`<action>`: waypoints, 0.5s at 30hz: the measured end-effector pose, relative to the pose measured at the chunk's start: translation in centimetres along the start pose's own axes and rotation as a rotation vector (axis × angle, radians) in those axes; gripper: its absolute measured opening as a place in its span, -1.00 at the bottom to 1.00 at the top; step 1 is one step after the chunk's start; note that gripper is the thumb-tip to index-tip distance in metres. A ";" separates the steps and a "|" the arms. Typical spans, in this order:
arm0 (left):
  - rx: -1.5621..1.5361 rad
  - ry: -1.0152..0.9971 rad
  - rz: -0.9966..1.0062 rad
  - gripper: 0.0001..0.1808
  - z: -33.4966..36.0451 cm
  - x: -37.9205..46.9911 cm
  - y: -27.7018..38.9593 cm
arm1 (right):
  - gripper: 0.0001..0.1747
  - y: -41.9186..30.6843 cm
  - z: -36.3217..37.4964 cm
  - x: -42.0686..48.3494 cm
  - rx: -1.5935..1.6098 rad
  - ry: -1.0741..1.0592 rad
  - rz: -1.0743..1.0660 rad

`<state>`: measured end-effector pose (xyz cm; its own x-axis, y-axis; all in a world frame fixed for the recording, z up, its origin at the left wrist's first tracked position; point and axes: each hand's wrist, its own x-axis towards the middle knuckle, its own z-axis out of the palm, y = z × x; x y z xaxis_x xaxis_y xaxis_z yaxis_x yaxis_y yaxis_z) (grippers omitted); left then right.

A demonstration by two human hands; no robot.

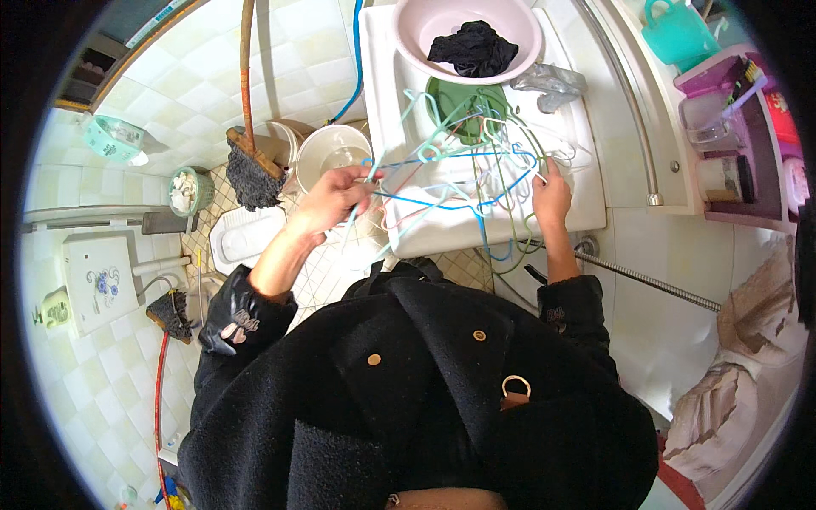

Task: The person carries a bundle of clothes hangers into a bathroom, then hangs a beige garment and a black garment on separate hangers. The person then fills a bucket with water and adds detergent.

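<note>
Over the front of a white sink [446,242] hangs a tangle of clothes hangers in several colours. My left hand [331,201] grips a mint-green hanger [382,150] on the left of the tangle. A blue hanger [440,205] reaches from beside those fingers across to the right. At the tangle's right side my right hand [551,194] has its fingers closed on hangers, with a dark green one [510,226] close by. Crossing wires hide which ones it holds. Behind the tangle, a green basin [443,105] sits in the sink, partly under a pink basin [408,38] containing black cloth [475,51].
A crumpled clear plastic bag [551,83] lies at the sink's right. Left of the sink stand a white bucket [312,153], a grey mop [252,175] and a squat toilet [245,233]. A purple shelf [758,159] with toiletries and a metal hose [650,280] are on the right.
</note>
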<state>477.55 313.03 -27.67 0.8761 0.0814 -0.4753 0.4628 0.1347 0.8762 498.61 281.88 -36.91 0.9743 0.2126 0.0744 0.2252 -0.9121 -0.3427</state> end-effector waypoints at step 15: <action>0.014 0.196 0.105 -0.60 -3.8 -9.2 -2.8 | -0.62 -5.2 -1.3 -1.8 -0.204 -0.036 -0.208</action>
<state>467.69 315.65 -26.06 0.8769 0.2852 -0.3870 0.3737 0.1021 0.9219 495.64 285.82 -34.07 0.9073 0.4111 0.0886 0.4197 -0.8987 -0.1275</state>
